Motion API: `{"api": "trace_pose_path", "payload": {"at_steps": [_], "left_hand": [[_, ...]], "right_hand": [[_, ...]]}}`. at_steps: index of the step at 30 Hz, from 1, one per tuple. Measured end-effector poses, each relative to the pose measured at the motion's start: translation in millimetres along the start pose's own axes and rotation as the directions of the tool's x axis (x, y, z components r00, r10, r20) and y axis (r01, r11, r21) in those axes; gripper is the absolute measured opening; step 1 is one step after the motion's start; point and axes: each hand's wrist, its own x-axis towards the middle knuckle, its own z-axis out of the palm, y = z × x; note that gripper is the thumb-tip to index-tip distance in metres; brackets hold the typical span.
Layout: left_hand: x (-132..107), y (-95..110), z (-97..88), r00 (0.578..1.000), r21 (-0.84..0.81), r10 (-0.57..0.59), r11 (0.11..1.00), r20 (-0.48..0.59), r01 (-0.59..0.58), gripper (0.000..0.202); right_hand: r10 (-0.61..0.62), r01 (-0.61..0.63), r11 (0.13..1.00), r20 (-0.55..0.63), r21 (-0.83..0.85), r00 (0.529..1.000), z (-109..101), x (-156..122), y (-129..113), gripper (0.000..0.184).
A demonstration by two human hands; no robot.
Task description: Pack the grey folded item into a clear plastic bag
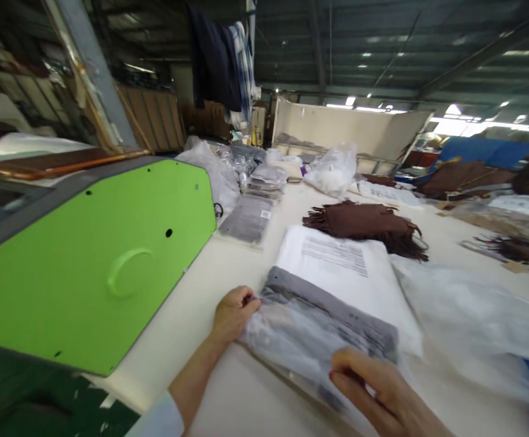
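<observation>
A clear plastic bag (301, 340) holding a folded grey garment lies on the white table (187, 291) in front of me. My left hand (232, 312) grips the bag's left edge, fingers curled round it. My right hand (374, 388) presses on the bag's near right corner, fingers bent over the plastic. Under the bag lies a stack of white bags (337, 267) with printed text on top.
A bright green machine housing (91, 261) fills the left. Packed grey garments (249, 218) lie beyond it. A brown fringed piece (364, 224) sits behind the stack. Loose clear plastic (474, 315) spreads at the right. More brown fabric (469, 179) and bags lie farther back.
</observation>
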Motion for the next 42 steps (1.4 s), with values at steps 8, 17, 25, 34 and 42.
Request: {"api": "trace_pose_path", "payload": {"at_steps": [8,17,25,34,42], "left_hand": [[-1,2,-1.5,0.999,-0.011,0.034,0.999,-0.009,-0.034,0.013],[-2,-3,4.7,0.996,-0.021,0.057,0.998,-0.064,-0.058,0.019],[-2,-6,5.9,0.984,0.023,0.178,0.984,0.006,-0.178,0.026],[-10,4,-9.9,0.975,0.007,0.215,0.976,0.061,-0.215,0.013],[-10,5,-7.7,0.975,0.045,0.214,0.975,0.056,-0.216,0.011]], "right_hand": [[-0.043,-0.07,0.926,0.285,0.372,0.957,-4,95,-19,0.019],[-0.13,-0.265,0.413,0.344,0.871,0.93,17,105,-19,0.017],[-0.075,-0.326,0.355,0.374,0.876,0.924,28,116,-14,0.022],[0.152,-0.371,0.561,0.348,0.74,0.925,38,145,-18,0.025],[0.25,-0.377,0.704,0.286,0.602,0.925,46,149,-25,0.021]]}}
